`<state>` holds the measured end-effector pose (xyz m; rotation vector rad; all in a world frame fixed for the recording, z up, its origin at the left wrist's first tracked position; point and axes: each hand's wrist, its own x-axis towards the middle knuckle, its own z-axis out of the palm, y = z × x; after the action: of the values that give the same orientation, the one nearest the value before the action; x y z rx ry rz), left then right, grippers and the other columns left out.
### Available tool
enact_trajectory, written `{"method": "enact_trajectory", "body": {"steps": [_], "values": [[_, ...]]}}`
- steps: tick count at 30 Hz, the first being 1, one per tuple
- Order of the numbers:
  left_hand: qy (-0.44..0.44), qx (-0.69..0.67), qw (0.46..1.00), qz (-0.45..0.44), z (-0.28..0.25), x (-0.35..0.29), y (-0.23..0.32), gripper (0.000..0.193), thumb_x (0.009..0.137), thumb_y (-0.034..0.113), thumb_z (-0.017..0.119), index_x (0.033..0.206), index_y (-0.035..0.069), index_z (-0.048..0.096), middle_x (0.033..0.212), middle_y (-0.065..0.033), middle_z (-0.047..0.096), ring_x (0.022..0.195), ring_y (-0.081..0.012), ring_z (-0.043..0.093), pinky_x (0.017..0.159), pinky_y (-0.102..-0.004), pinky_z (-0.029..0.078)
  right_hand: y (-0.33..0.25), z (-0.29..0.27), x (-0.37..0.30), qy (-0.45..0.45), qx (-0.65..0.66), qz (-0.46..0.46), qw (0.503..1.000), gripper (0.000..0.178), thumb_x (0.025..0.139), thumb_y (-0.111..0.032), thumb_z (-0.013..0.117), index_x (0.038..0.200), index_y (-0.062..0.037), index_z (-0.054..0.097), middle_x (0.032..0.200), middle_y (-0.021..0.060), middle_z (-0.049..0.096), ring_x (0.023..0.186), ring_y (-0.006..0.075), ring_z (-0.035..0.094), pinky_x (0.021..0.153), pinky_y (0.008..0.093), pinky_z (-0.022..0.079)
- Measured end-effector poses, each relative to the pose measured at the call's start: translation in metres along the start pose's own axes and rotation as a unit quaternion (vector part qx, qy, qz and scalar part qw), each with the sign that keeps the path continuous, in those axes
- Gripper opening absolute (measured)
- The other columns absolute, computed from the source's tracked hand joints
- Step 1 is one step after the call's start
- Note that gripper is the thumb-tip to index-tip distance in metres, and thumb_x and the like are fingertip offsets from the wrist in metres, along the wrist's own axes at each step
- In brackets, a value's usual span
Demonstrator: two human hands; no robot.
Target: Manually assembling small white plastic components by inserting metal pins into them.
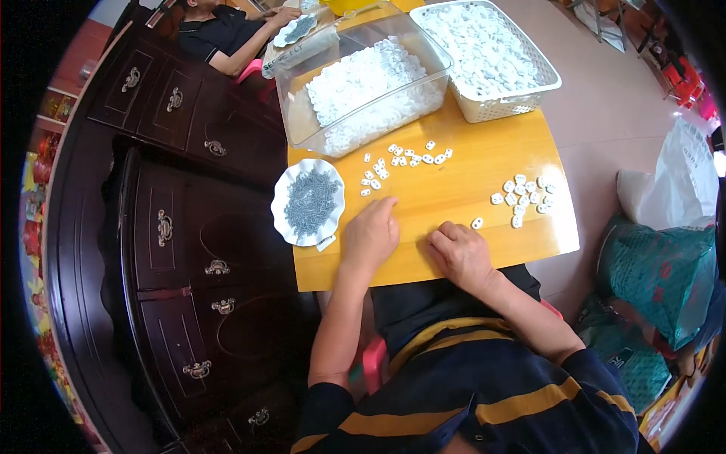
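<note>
My tabletop looks like smooth, glossy wood. The two-hole pieces seem to be smooth plastic, and the thin pins metal. The transparent bin is shiny plastic; the cabinet is polished wood with metal handles. My shirt is matt cloth.

The bare left forearm runs toward half past twelve; its left hand is bent, knuckles up, fingers toward one o'clock. At four o'clock from it, well apart, the right hand curls inward, its right forearm slanting toward ten.
</note>
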<state>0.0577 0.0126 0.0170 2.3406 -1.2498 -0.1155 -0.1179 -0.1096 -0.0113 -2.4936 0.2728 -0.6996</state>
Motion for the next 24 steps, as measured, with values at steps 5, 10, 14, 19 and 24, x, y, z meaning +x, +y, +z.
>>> {"method": "enact_trajectory", "body": {"steps": [5,10,14,19,24], "values": [[0.031,0.005,0.999,0.014,0.002,-0.004,0.003,0.031,0.089,0.004,0.057,0.116,0.005,0.070,0.103,-0.0203,0.073,0.094,-0.0416,0.070,0.081,-0.0491,0.057,0.000,-0.003,0.001,-0.002,0.005,-0.003,1.000,0.012,0.086,-0.014,0.077,0.090,-0.0088,0.066,0.082,0.0097,0.060,0.073,0.0312,0.064,0.064,0.0412,0.052],[0.050,0.005,0.999,0.015,0.003,-0.005,0.001,0.032,0.089,0.003,0.057,0.118,0.004,0.070,0.103,-0.0211,0.072,0.094,-0.0414,0.070,0.080,-0.0488,0.057,-0.001,0.000,0.002,0.005,0.018,-0.007,1.000,0.013,0.085,-0.014,0.078,0.090,-0.0088,0.067,0.082,0.0101,0.060,0.073,0.0313,0.064,0.064,0.0416,0.052],[0.078,-0.028,0.996,0.025,-0.004,-0.015,0.004,0.032,0.089,0.003,0.057,0.119,0.001,0.069,0.100,-0.0217,0.071,0.090,-0.0413,0.070,0.077,-0.0471,0.056,-0.002,-0.001,0.001,0.004,0.021,-0.012,1.000,0.013,0.085,-0.013,0.078,0.091,-0.0089,0.067,0.083,0.0101,0.061,0.073,0.0314,0.065,0.064,0.0416,0.052],[0.117,-0.080,0.989,0.034,-0.011,-0.039,0.001,0.032,0.087,-0.001,0.058,0.117,0.002,0.069,0.090,-0.0181,0.067,0.081,-0.0395,0.066,0.069,-0.0462,0.054,0.003,0.001,-0.001,0.004,0.010,-0.013,1.000,0.013,0.085,-0.012,0.078,0.091,-0.0082,0.067,0.084,0.0108,0.062,0.076,0.0320,0.065,0.065,0.0414,0.053],[0.104,-0.131,0.986,0.019,-0.017,-0.061,-0.006,0.029,0.090,-0.005,0.059,0.118,-0.004,0.069,0.084,-0.0109,0.064,0.063,-0.0148,0.059,0.060,-0.0286,0.048,0.003,0.002,-0.003,-0.008,0.016,0.002,1.000,0.014,0.080,-0.005,0.067,0.092,-0.0085,0.060,0.090,0.0112,0.059,0.081,0.0330,0.065,0.071,0.0442,0.054]]}}
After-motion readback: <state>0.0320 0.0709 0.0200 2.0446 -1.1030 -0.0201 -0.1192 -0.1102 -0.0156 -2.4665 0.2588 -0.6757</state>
